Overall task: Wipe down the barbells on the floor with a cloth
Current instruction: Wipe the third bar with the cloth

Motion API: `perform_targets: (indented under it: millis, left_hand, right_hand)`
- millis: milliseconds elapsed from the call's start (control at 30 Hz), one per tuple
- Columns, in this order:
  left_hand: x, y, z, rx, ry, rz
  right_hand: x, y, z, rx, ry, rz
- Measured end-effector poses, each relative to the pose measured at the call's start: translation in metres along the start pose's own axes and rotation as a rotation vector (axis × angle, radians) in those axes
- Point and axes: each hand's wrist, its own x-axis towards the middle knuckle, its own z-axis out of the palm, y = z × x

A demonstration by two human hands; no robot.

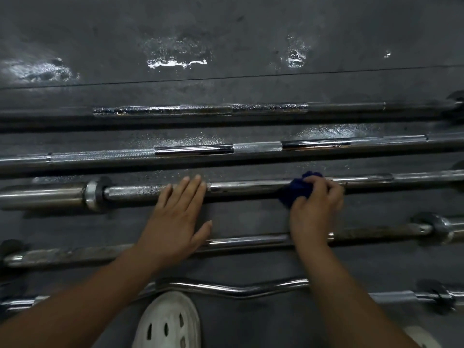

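Several chrome barbells lie side by side on the dark floor, running left to right. On the middle barbell (251,188), my right hand (316,204) grips a dark blue cloth (296,190) wrapped against the shaft. My left hand (178,217) lies flat with straight fingers, its fingertips resting on the same bar to the left of the cloth. That bar's collar and thick sleeve (45,197) are at the far left. Two straight bars (256,148) (200,110) lie beyond it. A shorter bar (251,241) and a curl bar (226,288) lie nearer me.
The rubber floor (226,41) beyond the bars shows wet, shiny patches (175,55). My white perforated shoe (170,322) stands just in front of the curl bar, and a second shoe (424,340) shows at the bottom right corner.
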Motion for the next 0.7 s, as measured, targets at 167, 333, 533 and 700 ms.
perform_targets:
  millis: [167, 333, 533, 700]
  left_hand:
    - [0.007, -0.001, -0.006, -0.001, -0.016, -0.019]
    - [0.008, 0.001, -0.005, -0.026, -0.012, -0.027]
    - [0.009, -0.002, -0.01, -0.033, -0.02, -0.027]
    - [0.007, 0.005, -0.012, -0.049, -0.025, -0.058]
  right_hand:
    - [-0.037, -0.026, 0.021, 0.007, -0.286, -0.454]
    - [0.001, -0.021, 0.007, 0.106, 0.004, 0.136]
    - [-0.011, -0.038, 0.018, -0.034, -0.305, -0.366]
    - [-0.034, -0.065, 0.026, -0.069, -0.244, -0.257]
